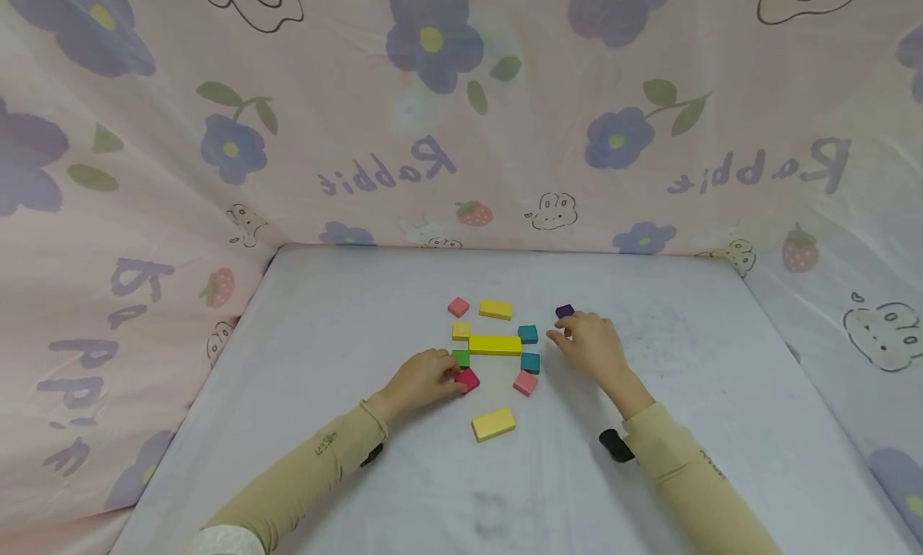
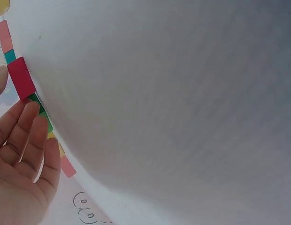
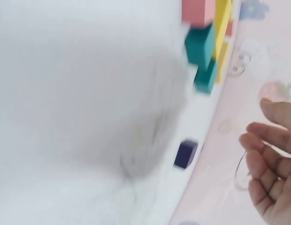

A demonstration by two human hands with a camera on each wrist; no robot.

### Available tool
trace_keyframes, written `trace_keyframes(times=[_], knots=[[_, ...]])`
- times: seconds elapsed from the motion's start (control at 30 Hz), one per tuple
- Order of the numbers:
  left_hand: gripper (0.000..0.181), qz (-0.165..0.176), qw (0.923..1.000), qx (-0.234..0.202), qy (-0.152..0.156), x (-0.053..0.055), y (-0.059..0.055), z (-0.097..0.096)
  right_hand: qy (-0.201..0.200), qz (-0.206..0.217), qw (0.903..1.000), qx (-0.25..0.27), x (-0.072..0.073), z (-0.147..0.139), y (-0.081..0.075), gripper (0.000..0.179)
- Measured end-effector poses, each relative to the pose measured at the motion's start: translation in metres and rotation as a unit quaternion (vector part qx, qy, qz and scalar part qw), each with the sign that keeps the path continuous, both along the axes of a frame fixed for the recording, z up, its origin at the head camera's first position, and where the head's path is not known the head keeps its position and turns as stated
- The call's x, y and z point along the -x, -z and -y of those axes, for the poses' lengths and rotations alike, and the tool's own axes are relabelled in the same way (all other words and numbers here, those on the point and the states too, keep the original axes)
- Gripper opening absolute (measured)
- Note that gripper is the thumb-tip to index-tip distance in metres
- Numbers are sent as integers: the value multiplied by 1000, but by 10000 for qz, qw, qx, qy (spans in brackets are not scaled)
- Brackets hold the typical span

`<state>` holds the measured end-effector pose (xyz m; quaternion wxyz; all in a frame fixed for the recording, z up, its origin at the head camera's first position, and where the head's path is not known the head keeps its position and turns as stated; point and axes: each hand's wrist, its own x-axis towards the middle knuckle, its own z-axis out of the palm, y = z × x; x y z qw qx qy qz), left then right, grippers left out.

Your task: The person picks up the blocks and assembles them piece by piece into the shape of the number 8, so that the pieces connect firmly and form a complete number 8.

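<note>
pink cloth walls printed with purple flowers, strawberries, rabbit outlines and lettering surround a whitish table point(image 1: 324, 299) in the head view. across its middle lies a long yellow block point(image 1: 494, 345); a small yellow block point(image 1: 461, 331) and a green block point(image 1: 461, 357) sit at its left end, and two teal blocks point(image 1: 530, 363) at its right. beyond it are a pink block point(image 1: 457, 307) and a flat yellow block point(image 1: 496, 308); another pink block point(image 1: 525, 383) is near the lower teal one, and another flat yellow block point(image 1: 493, 424) lies closest to the person. the left hand point(image 1: 425, 379) pinches a red block point(image 1: 468, 380) just below the green one. the right hand point(image 1: 593, 345), fingers loosely bent and holding nothing, is beside a purple block point(image 1: 565, 311), which lies on the table to the right of the group. both arms wear tan sleeves point(image 1: 317, 471).

from the left wrist, the thumb is at one side of the red block and a fingertip at its lower end, the other fingers gently curved near the green block.

from the right wrist, the relaxed fingers are apart from the purple block, with the teal blocks farther up.
</note>
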<state>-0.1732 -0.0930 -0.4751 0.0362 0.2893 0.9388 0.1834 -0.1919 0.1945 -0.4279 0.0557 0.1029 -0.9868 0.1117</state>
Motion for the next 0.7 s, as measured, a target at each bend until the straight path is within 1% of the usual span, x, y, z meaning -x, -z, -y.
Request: trace_keyframes(times=[0.2, 0.3, 0.4, 0.53, 0.63, 0.7], knots=[[30, 239, 9997, -109, 9, 1, 0, 2, -94, -22, 10000, -22, 30, -20, 2, 31], [30, 347, 9993, -120, -1, 1, 1, 4, -128, 95, 9999, 59, 42, -27, 5, 32], [30, 374, 9992, -134, 17, 2, 2, 4, -97, 343, 9991, 248, 53, -35, 9, 33], [29, 318, 9994, -135, 69, 3, 4, 5, 21, 763, 9954, 575, 62, -44, 16, 36], [30, 347, 9993, -126, 94, 4, 5, 4, -55, 1012, 9914, 828, 65, -51, 20, 37], [30, 361, 9993, -110, 85, 5, 4, 4, -221, 1001, 9897, 1003, 65, -54, 22, 37]])
